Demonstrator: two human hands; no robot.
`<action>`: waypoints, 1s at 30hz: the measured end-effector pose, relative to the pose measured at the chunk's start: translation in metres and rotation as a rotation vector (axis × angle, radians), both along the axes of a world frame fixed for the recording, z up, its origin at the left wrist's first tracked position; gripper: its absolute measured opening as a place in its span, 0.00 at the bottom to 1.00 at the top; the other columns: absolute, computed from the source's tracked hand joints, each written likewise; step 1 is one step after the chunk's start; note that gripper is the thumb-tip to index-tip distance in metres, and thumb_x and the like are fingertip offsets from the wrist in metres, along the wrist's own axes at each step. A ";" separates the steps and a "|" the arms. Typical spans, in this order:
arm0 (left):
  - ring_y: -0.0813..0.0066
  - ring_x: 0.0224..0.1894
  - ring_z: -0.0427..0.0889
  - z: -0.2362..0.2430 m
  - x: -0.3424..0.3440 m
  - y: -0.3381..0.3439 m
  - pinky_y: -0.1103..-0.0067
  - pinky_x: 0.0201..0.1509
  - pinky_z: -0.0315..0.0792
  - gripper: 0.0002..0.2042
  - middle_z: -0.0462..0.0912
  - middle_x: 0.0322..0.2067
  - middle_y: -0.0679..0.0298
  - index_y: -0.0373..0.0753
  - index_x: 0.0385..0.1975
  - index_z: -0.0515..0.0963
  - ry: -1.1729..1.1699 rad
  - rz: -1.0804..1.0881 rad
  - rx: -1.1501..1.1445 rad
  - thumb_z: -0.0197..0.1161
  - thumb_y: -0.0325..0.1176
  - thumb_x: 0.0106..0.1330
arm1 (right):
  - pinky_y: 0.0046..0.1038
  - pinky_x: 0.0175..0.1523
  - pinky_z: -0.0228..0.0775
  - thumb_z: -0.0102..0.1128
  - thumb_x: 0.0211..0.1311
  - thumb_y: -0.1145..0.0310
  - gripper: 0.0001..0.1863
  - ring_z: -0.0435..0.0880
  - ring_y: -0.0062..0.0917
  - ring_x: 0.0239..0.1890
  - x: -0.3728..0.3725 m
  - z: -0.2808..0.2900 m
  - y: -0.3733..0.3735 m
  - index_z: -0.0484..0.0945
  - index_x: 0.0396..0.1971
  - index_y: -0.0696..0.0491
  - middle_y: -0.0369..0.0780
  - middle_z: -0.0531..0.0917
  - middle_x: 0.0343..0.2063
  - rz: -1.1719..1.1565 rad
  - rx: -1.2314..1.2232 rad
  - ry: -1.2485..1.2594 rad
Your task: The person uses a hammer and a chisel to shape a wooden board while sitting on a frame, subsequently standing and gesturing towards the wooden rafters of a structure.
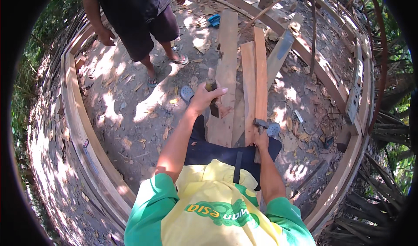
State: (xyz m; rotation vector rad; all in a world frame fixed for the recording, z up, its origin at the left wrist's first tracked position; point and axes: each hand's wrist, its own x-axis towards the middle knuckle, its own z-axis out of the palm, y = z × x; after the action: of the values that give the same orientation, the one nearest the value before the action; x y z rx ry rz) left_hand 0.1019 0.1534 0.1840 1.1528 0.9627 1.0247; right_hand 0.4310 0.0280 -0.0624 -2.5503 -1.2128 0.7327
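Observation:
My left hand (pixel 208 97) grips a chisel (pixel 214 107), dark blade downward, above a long pale plank (pixel 228 50) that runs away from between my knees. My right hand (pixel 261 139) is closed on the handle of a hammer (pixel 261 123), whose head sits over the lower part of the reddish boards (pixel 260 58) lying beside the plank.
A co-worker's bare legs and dark shorts (pixel 161 28) stand at upper left. Wooden frame beams (pixel 75 98) surround the dirt ground. A blue object (pixel 213 20), a worn board (pixel 285 43), dark cables (pixel 324 143) and dry leaves lie about, with thin poles (pixel 311 37) at upper right.

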 end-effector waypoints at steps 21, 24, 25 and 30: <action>0.81 0.24 0.77 -0.060 0.043 0.032 0.79 0.28 0.72 0.12 0.77 0.22 0.68 0.39 0.27 0.72 -0.030 -0.410 -0.098 0.72 0.29 0.64 | 0.38 0.33 0.77 0.57 0.66 0.48 0.31 0.86 0.35 0.21 -0.007 -0.002 0.008 0.72 0.62 0.52 0.48 0.85 0.25 0.029 0.101 0.098; 0.81 0.24 0.76 -0.059 0.048 0.031 0.79 0.29 0.70 0.12 0.77 0.22 0.68 0.39 0.26 0.71 -0.029 -0.434 -0.063 0.71 0.29 0.64 | 0.38 0.31 0.76 0.58 0.66 0.50 0.30 0.85 0.34 0.19 0.004 -0.019 0.002 0.71 0.63 0.51 0.47 0.85 0.25 0.065 0.207 -0.004; 0.81 0.24 0.76 -0.059 0.046 0.029 0.79 0.29 0.70 0.12 0.77 0.22 0.68 0.39 0.26 0.71 -0.027 -0.428 -0.063 0.71 0.29 0.64 | 0.38 0.31 0.76 0.58 0.66 0.50 0.30 0.85 0.34 0.19 0.004 -0.020 0.002 0.71 0.63 0.51 0.47 0.85 0.25 0.069 0.207 -0.001; 0.84 0.26 0.71 -0.041 0.056 0.020 0.81 0.31 0.66 0.12 0.73 0.22 0.72 0.39 0.26 0.74 0.218 -0.506 0.095 0.73 0.32 0.62 | 0.34 0.25 0.74 0.61 0.66 0.60 0.24 0.81 0.28 0.16 0.024 -0.022 -0.007 0.73 0.59 0.52 0.45 0.84 0.24 0.024 0.177 0.099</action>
State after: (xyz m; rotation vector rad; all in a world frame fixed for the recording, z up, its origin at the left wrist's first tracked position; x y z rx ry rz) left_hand 0.1582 0.1733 0.1434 1.5129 0.7361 0.5485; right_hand 0.4554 0.0210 -0.0842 -2.3327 -1.2208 0.7135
